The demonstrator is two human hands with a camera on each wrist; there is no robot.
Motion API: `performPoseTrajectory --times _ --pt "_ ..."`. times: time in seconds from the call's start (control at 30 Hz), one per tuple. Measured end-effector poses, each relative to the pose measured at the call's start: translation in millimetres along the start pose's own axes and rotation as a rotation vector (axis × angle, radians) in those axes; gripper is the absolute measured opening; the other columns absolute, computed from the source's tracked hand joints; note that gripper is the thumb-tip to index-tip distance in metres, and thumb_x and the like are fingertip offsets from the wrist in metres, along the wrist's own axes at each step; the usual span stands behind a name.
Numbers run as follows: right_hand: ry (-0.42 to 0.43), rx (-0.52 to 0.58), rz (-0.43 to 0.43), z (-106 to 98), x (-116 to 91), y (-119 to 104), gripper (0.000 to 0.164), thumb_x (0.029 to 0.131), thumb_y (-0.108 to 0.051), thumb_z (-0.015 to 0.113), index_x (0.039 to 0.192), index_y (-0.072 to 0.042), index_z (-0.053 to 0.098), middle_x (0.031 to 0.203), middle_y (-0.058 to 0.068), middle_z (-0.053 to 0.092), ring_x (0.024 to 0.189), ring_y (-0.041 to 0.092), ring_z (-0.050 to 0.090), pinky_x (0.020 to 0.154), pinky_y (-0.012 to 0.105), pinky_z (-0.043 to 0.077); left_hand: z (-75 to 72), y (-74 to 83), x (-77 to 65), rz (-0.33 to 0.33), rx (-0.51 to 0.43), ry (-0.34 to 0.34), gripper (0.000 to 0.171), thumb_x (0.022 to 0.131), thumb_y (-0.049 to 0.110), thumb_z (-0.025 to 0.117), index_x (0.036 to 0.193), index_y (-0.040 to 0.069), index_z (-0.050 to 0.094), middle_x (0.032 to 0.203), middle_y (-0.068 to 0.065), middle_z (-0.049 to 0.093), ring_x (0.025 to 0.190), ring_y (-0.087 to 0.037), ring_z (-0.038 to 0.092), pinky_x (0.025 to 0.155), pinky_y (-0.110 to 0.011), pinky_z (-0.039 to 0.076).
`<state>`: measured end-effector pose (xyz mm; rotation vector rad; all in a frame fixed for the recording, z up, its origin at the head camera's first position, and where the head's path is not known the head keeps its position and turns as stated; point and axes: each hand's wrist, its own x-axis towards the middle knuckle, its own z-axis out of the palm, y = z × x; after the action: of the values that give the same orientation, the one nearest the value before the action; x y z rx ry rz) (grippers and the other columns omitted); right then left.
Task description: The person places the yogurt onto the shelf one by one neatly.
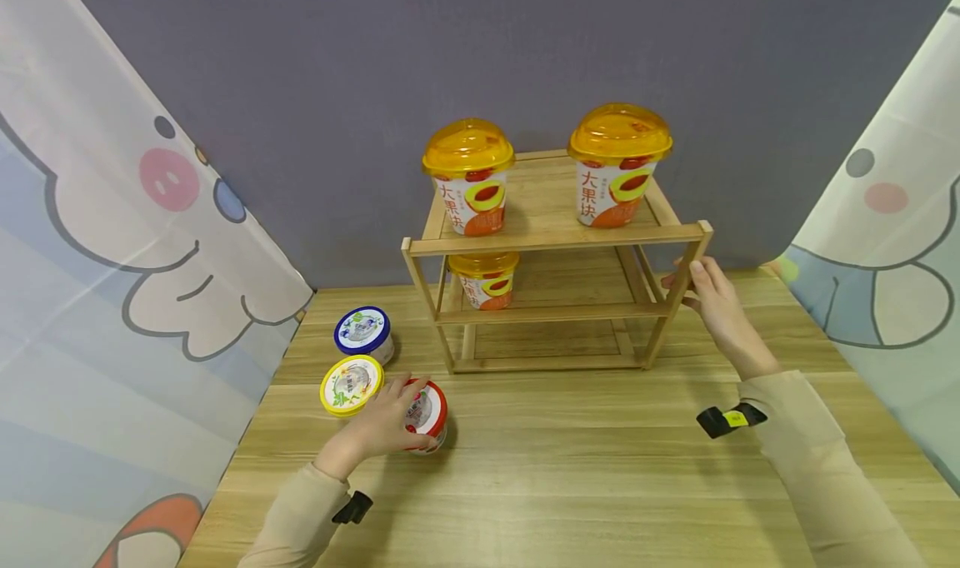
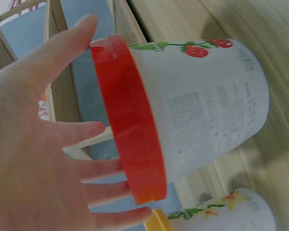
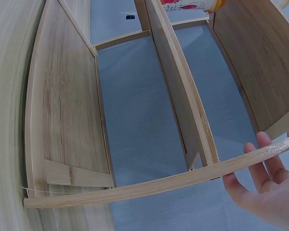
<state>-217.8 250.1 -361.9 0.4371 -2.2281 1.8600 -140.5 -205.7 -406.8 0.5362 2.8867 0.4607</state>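
Note:
My left hand (image 1: 386,422) is over a white tub with a red lid (image 1: 426,410), at the front left of the table. Seen from the left wrist, the thumb and extended fingers lie along the edge of the red lid, and strawberries are printed on the tub's wall (image 2: 212,106). A yellow-lidded tub (image 1: 351,385) stands just behind that hand, and a blue-lidded tub (image 1: 363,331) behind it. On the other side, my right hand (image 1: 712,301) holds the right front post of a wooden shelf rack (image 1: 555,235); in the right wrist view its fingers (image 3: 267,178) reach round the post.
Two fruit cups with orange domed lids, a left cup (image 1: 470,176) and a right cup (image 1: 618,166), stand on the top shelf. Another cup (image 1: 486,283) is on the shelf below, at its left. A grey wall (image 1: 360,176) backs the table; printed curtains (image 1: 97,218) flank it.

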Motion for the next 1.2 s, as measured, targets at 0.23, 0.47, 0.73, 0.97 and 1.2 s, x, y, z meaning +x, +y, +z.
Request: performPoseTrajectory --times 0.23,0.47,0.73,0.97,1.2 --pt "-0.009 -0.012 0.016 0.0 -0.9 0.3 0.028 0.095 -0.038 0.026 0.113 -0.022 0.042 0.094 -0.006 0.053 0.094 0.002 0.050 0.073 0.014 0.040 4.8 -3.4 1.4 0.007 -0.001 0.018 0.090 0.063 0.046 0.075 0.134 0.006 0.036 0.131 -0.026 0.034 0.118 -0.042 0.034 0.092 -0.052 0.036" --pt "-0.002 -0.007 0.019 1.0 -0.1 0.8 0.029 0.095 -0.038 0.026 0.113 -0.021 0.042 0.093 -0.006 0.053 0.094 0.003 0.050 0.073 0.014 0.040 7.8 -7.0 6.2 0.051 -0.003 0.061 0.089 0.059 0.042 0.078 0.129 0.001 0.041 0.122 -0.022 0.041 0.110 -0.039 0.041 0.087 -0.048 0.041" --pt "-0.002 -0.003 0.005 0.7 -0.1 1.5 0.028 0.095 -0.037 0.026 0.113 -0.021 0.042 0.093 -0.005 0.054 0.094 0.003 0.051 0.073 0.015 0.040 11.2 -9.3 14.6 0.071 0.015 0.074 0.087 0.057 0.041 0.078 0.129 0.006 0.043 0.121 -0.017 0.043 0.109 -0.034 0.041 0.087 -0.044 0.042" --pt "-0.015 -0.013 0.004 0.1 -1.0 3.0 0.029 0.096 -0.037 0.025 0.113 -0.020 0.042 0.094 -0.003 0.053 0.095 0.003 0.050 0.073 0.014 0.039 11.5 -7.0 23.5 0.089 -0.010 0.065 0.087 0.058 0.041 0.077 0.129 0.005 0.043 0.122 -0.015 0.043 0.109 -0.032 0.041 0.088 -0.045 0.040" --pt "-0.007 0.004 0.001 0.7 -1.5 2.0 0.027 0.095 -0.036 0.026 0.112 -0.021 0.042 0.093 -0.004 0.053 0.094 0.004 0.050 0.073 0.014 0.040 11.2 -4.2 31.8 0.091 -0.037 0.045 0.085 0.059 0.039 0.078 0.130 0.007 0.042 0.125 -0.014 0.041 0.111 -0.031 0.040 0.088 -0.046 0.040"
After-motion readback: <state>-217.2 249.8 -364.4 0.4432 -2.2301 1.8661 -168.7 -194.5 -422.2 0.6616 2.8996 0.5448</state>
